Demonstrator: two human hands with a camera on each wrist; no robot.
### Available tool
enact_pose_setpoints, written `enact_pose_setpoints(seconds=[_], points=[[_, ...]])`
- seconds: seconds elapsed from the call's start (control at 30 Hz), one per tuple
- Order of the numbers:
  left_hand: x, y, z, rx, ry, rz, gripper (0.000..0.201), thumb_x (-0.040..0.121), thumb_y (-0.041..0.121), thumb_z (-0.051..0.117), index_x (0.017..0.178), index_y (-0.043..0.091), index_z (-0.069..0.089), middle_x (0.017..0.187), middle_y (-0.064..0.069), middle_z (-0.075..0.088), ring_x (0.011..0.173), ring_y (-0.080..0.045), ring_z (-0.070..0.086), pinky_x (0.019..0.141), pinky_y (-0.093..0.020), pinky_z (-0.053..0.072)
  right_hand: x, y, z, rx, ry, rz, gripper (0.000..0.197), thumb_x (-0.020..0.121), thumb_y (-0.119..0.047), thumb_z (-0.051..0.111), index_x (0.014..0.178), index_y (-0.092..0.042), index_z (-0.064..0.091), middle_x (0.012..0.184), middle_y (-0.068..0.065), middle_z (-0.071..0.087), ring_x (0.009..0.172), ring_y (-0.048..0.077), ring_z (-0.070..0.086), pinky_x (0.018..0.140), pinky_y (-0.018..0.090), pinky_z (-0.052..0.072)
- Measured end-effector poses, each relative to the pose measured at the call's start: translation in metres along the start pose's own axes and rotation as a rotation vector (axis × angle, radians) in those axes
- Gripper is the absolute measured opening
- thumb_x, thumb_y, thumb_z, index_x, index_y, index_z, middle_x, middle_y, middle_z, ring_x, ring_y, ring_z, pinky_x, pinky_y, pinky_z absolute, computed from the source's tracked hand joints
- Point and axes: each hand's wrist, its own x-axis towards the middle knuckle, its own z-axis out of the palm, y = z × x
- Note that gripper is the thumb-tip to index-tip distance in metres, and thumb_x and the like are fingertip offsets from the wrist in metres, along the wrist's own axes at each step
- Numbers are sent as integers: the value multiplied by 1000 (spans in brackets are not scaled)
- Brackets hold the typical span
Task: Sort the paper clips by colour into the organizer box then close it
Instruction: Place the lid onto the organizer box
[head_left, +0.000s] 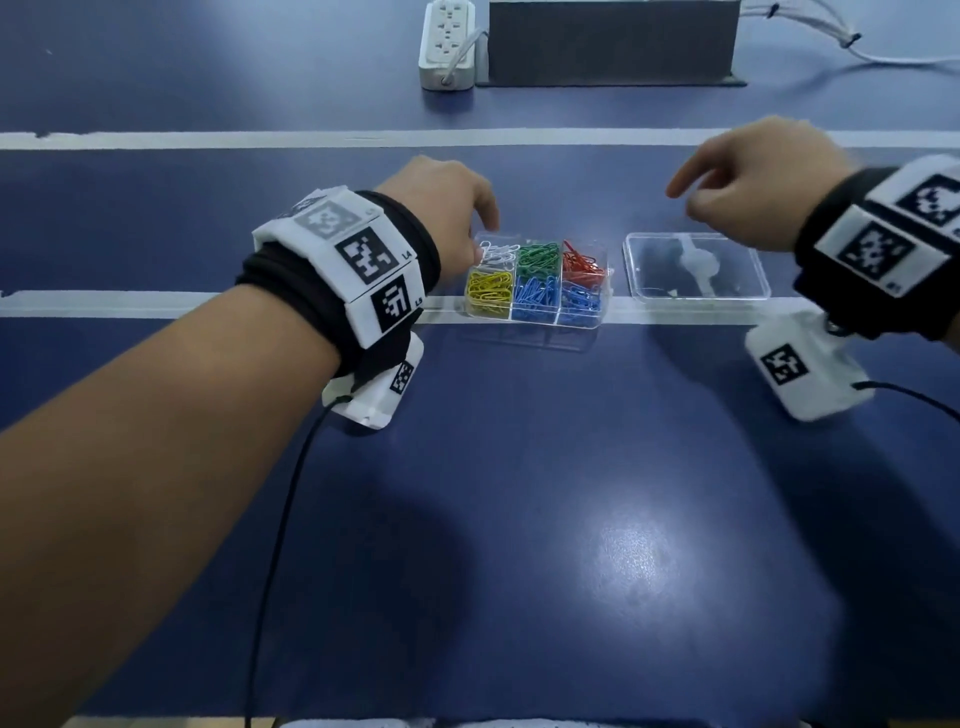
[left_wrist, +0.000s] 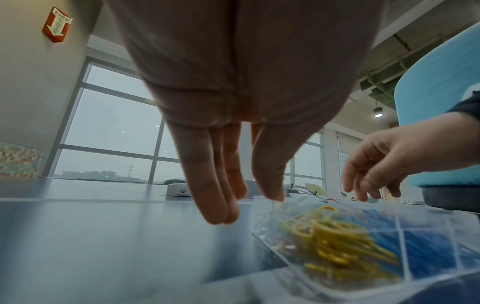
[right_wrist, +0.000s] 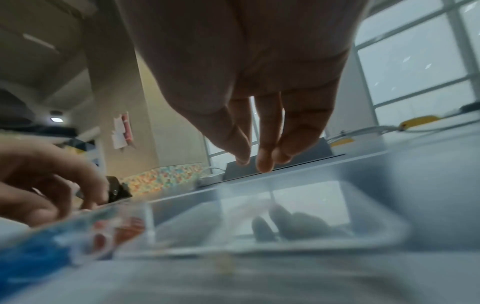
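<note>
A clear organizer box (head_left: 607, 275) stands open on the blue table, its six cells holding white (head_left: 497, 253), green (head_left: 539, 258), red (head_left: 583, 262), yellow (head_left: 488, 293) and blue paper clips (head_left: 558, 299). Its clear lid (head_left: 696, 267) lies flat just right of it. My left hand (head_left: 483, 239) is at the box's back-left corner with fingers straight and hanging down; it holds nothing. My right hand (head_left: 685, 202) hovers above the lid with relaxed fingers, also holding nothing. The left wrist view shows my left hand (left_wrist: 246, 205) beside the yellow clips (left_wrist: 337, 246). In the right wrist view, my right hand (right_wrist: 259, 162) hangs over the lid (right_wrist: 311, 205).
A white power strip (head_left: 448, 44), a dark box (head_left: 613, 41) and white cables (head_left: 857, 47) sit at the far edge. Two white tape lines (head_left: 208, 139) cross the table; the box and lid sit on the nearer one (head_left: 156, 304).
</note>
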Motion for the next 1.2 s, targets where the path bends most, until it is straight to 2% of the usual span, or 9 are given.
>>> enact_pose_setpoints(seconds=[0.1,0.2,0.27,0.6,0.77,0.83,0.9,1.0,1.2], points=[[2,-1,1,39,1,44,30,82,17,65,110,26,63,109,-4,52,108,-24,50,89,-34,41,-3,31,-1,-104,-121,55,31,84,-31,57,112,-21,65,111,10,67,105,30,57,92,32,41],[0,-1,0,72,6,63,22,84,18,62,102,27,70,102,0,44,109,-22,49,88,-31,39,-13,44,-2,-169,-314,53,74,67,-69,51,127,-26,54,123,13,56,116,33,51,102,40,38],[-1,-1,0,87,3,58,20,86,18,60,100,24,73,107,-5,53,111,-22,49,87,-30,39,-18,49,-2,-185,-374,22,92,52,-75,46,132,-29,48,131,11,48,121,31,47,107,42,36],[-6,7,3,98,-3,85,28,88,11,54,106,24,71,116,-11,60,108,-27,55,93,-34,43,-29,56,-4,-141,-421,-83,100,43,-64,66,135,-33,43,140,2,39,131,23,38,109,36,30],[-6,1,5,92,2,44,30,89,22,53,119,22,60,121,-10,55,100,-24,53,95,-36,41,-29,60,-5,-187,-344,-85,81,53,-57,74,125,-25,56,119,5,52,109,27,53,100,38,41],[-9,-4,6,-1,-27,20,48,84,38,59,128,24,47,128,-8,51,99,-20,52,96,-34,40,-27,59,-8,-166,-295,-82,76,58,-51,77,124,-21,57,112,6,54,103,26,55,98,40,44],[-12,-9,6,-102,-131,15,83,71,51,70,139,24,31,139,-5,44,114,-20,53,99,-32,38,-26,52,-12,-117,-240,-101,74,61,-49,76,125,-20,56,110,6,54,102,25,57,99,42,46],[-15,-14,2,-120,-251,4,115,53,46,83,145,25,17,142,0,41,114,-16,53,98,-32,42,-26,27,-15,-5,-187,-157,70,63,-48,74,125,-19,57,109,5,57,102,23,57,99,40,45],[-9,-19,-1,-32,-278,-20,90,57,36,85,135,23,42,132,2,56,115,-14,56,95,-24,41,-19,-25,4,-21,-207,-297,72,63,-55,73,124,-20,56,107,3,56,103,22,56,98,36,45]])
